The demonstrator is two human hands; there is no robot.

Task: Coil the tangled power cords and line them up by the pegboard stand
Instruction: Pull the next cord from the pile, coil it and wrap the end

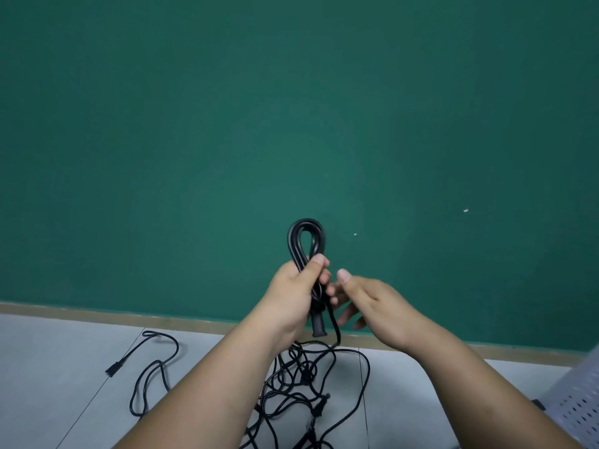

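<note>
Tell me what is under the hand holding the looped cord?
A tangled pile of black cords lies on the grey floor below the left hand. The forearms hide parts of it.

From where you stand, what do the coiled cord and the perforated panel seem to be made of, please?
The coiled cord looks like black rubber or PVC, smooth with a faint sheen. The perforated panel is probably painted metal: matte light grey, punched slots.

Even, soft indoor light; faint shadows; mild wide-angle bowing at edges; slightly soft focus
</note>
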